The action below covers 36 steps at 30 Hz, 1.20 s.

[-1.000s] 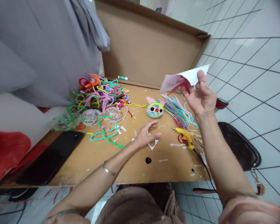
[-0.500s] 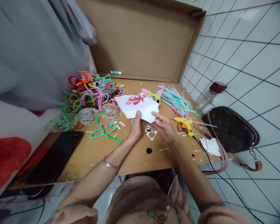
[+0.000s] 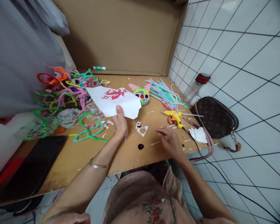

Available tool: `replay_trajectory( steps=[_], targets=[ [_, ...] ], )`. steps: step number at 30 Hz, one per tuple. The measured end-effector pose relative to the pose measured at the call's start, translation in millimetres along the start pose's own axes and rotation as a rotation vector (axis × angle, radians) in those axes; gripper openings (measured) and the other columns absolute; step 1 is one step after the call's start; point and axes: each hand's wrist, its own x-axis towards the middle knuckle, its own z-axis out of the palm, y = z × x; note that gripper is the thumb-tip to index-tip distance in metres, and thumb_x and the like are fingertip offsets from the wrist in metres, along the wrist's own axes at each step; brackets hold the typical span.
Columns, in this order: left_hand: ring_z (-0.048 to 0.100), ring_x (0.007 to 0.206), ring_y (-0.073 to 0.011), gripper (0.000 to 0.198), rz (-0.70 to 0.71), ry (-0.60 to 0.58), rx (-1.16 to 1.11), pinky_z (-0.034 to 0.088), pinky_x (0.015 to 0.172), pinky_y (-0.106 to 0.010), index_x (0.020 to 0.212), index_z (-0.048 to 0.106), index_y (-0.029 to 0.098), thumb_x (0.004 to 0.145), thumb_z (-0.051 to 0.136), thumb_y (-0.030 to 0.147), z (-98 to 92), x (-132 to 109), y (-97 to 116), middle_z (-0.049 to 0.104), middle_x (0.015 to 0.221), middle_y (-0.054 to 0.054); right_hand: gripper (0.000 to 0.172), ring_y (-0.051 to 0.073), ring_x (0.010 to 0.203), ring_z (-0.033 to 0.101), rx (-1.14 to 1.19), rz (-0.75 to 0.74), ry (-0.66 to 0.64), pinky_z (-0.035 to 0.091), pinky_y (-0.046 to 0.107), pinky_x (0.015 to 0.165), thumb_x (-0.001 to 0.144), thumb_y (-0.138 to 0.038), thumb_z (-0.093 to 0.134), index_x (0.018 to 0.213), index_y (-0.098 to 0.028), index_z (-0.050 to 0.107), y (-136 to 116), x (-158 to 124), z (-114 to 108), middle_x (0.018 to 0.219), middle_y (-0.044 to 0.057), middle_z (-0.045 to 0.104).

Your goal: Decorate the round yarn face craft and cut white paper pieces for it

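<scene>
White paper in left hand

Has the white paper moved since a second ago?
Yes, leftward: the paper was right of the pink-eared toy, and is now left of it, in the left hand.

Bare hands, slim silver bangle, dusty-pink top, red floral print, green-edged sleeves

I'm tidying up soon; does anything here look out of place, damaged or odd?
A crumpled, white, tissue-like wad lies to the right of the yellow plastic glue gun, looking discarded. The white paper sheet with red print in the left hand has uneven, angular edges, as if cut or torn.
</scene>
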Motion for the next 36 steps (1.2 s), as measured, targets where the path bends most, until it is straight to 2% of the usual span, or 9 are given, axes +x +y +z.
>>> replay_trajectory(
  steps=[5,10,13,16,20,25,28,32,36],
  targets=[
    [0.032,0.152,-0.0276,0.076,0.116,0.023,0.058,0.02,0.13,-0.041,0.14,0.053,0.01,0.09,0.052,0.068,1.2,-9.5,10.9,0.052,0.151,-0.018,0.024,0.024,0.086,0.068,-0.315,0.078,0.15,0.053,0.038,0.08,0.091,-0.025,0.049,0.092,-0.019,0.072,29.6,-17.9,-29.8,0.091,0.011,0.075],
    [0.027,0.155,-0.0258,0.071,0.165,-0.015,0.058,0.016,0.131,-0.04,0.143,0.051,0.013,0.092,0.052,0.063,0.7,-9.8,10.8,0.05,0.153,-0.016,0.026,0.028,0.089,0.064,-0.606,0.191,0.282,0.049,0.039,0.081,0.09,-0.027,0.047,0.094,-0.016,0.07,44.9,-9.5,-47.9,0.094,0.015,0.073],
    [0.024,0.155,-0.0256,0.07,0.182,-0.034,0.046,0.013,0.131,-0.041,0.144,0.05,0.014,0.093,0.051,0.062,-0.7,-8.5,6.5,0.048,0.155,-0.015,0.027,0.03,0.094,0.063,-0.748,0.257,0.26,0.046,0.04,0.084,0.091,-0.027,0.047,0.101,-0.014,0.068,46.9,5.0,-50.8,0.1,0.018,0.072],
    [0.021,0.156,-0.0245,0.068,0.198,-0.066,0.032,0.012,0.132,-0.04,0.144,0.05,0.015,0.094,0.05,0.06,-1.9,-7.2,3.4,0.049,0.154,-0.013,0.033,0.032,0.096,0.062,-0.841,0.353,0.166,0.045,0.04,0.085,0.092,-0.031,0.05,0.114,-0.01,0.064,52.0,19.6,-47.6,0.106,0.021,0.07],
    [0.025,0.155,-0.0262,0.068,0.173,-0.081,0.033,0.014,0.131,-0.042,0.141,0.054,0.014,0.093,0.051,0.062,-2.2,-7.9,3.1,0.055,0.149,-0.014,0.041,0.033,0.105,0.062,-0.741,0.404,0.049,0.045,0.039,0.091,0.09,-0.022,0.049,0.126,-0.003,0.054,69.1,29.5,-39.1,0.116,0.025,0.068],
    [0.031,0.153,-0.0259,0.069,0.169,-0.079,0.074,0.019,0.13,-0.041,0.14,0.057,0.015,0.093,0.049,0.065,-1.5,-11.7,1.9,0.057,0.146,-0.016,0.051,0.034,0.115,0.058,-0.684,0.4,0.192,0.042,0.045,0.1,0.089,-0.013,0.035,0.137,0.004,0.046,80.1,28.8,-33.5,0.125,0.03,0.062],
    [0.028,0.154,-0.0254,0.069,0.172,-0.092,0.086,0.016,0.13,-0.039,0.139,0.057,0.015,0.093,0.049,0.066,-2.0,-12.7,-0.5,0.055,0.149,-0.016,0.054,0.035,0.119,0.056,-0.634,0.399,0.27,0.043,0.049,0.102,0.09,-0.016,0.034,0.139,0.003,0.045,73.6,25.7,-33.8,0.127,0.03,0.06],
    [0.022,0.156,-0.0248,0.07,0.164,-0.094,0.081,0.012,0.13,-0.037,0.139,0.058,0.017,0.092,0.05,0.067,-3.0,-12.0,-2.4,0.054,0.15,-0.015,0.054,0.034,0.125,0.053,-0.531,0.315,0.315,0.042,0.051,0.105,0.092,-0.022,0.038,0.143,-0.008,0.044,58.1,16.0,-25.7,0.133,0.025,0.059],
    [0.031,0.153,-0.0278,0.07,0.165,-0.096,0.077,0.013,0.131,-0.044,0.138,0.057,0.014,0.092,0.05,0.066,-3.0,-11.1,-2.9,0.057,0.147,-0.016,0.054,0.035,0.123,0.053,-0.442,0.32,0.3,0.043,0.054,0.104,0.092,-0.024,0.039,0.143,-0.007,0.044,47.8,5.9,-4.4,0.132,0.027,0.058]
  ],
)
